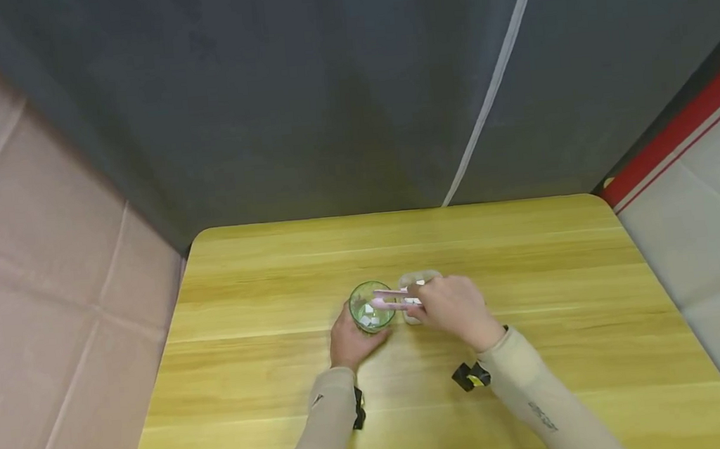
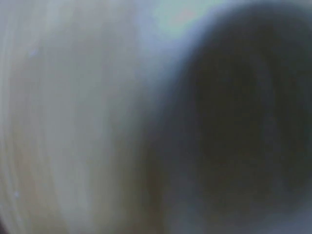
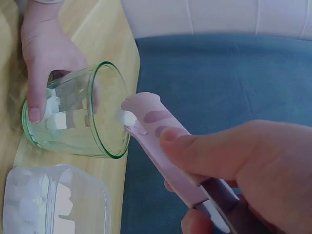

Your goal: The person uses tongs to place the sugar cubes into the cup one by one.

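Note:
My left hand (image 1: pixel 350 343) grips a clear green-tinted glass (image 3: pixel 73 139) low on its side, and the glass stands upright on the table. Several white cubes (image 3: pixel 59 120) lie inside it. My right hand (image 1: pixel 458 308) holds pink tongs (image 3: pixel 163 156) with dark, metallic handles. Between the tong tips is a small white piece (image 3: pixel 126 118), at the mouth of the glass. Just right of the glass sits a clear plastic container (image 3: pixel 83 195) with more white cubes, partly covered by the right hand in the head view. The left wrist view is too blurred to make anything out.
Everything stands on a wood-grain table (image 1: pixel 262 274). A dark grey curtain (image 1: pixel 301 116) hangs behind its far edge. A pale pink padded wall (image 1: pixel 41 292) is at the left, and a white and red panel (image 1: pixel 714 211) at the right.

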`<action>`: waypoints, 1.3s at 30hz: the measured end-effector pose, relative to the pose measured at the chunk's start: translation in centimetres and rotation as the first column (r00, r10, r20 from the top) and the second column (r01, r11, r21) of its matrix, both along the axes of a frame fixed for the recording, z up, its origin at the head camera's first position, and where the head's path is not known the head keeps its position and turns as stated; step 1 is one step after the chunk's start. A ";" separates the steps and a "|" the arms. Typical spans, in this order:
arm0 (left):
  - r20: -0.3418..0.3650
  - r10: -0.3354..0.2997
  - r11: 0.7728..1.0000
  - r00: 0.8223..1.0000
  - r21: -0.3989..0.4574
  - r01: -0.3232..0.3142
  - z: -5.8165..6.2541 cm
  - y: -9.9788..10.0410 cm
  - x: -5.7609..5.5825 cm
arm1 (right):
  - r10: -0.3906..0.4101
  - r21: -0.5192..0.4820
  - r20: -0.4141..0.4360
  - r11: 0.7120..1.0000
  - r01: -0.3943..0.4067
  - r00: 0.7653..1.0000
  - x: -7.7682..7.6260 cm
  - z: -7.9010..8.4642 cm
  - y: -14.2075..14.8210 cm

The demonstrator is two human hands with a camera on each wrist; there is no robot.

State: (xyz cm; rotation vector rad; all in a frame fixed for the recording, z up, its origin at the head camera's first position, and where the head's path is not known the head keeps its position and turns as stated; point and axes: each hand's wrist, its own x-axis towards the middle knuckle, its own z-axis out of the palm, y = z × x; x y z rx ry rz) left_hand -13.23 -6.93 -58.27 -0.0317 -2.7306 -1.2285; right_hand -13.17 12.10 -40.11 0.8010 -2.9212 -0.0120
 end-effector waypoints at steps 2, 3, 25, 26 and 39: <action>-0.005 -0.002 1.000 1.000 0.003 0.002 0.1 0.0 0.0 | -0.005 0.000 0.002 1.000 0.005 1.000 0.0 0.0 -0.1; -0.010 -0.002 1.000 1.000 0.001 0.002 0.1 0.0 0.0 | -0.010 0.003 0.006 1.000 0.010 1.000 0.0 -0.1 -0.1; -0.036 -0.002 1.000 0.999 0.014 0.003 -0.2 0.1 0.0 | -0.121 0.126 0.019 0.985 0.118 0.992 0.0 -0.8 3.9; -0.031 -0.002 1.000 1.000 0.014 0.003 -0.1 0.1 0.0 | -0.126 0.141 0.014 0.982 0.123 0.992 0.0 -1.0 4.0; -0.049 -0.011 1.000 0.999 0.013 0.012 -0.3 -0.1 -0.1 | -0.173 0.171 0.069 0.972 0.160 0.982 -0.7 -4.2 3.4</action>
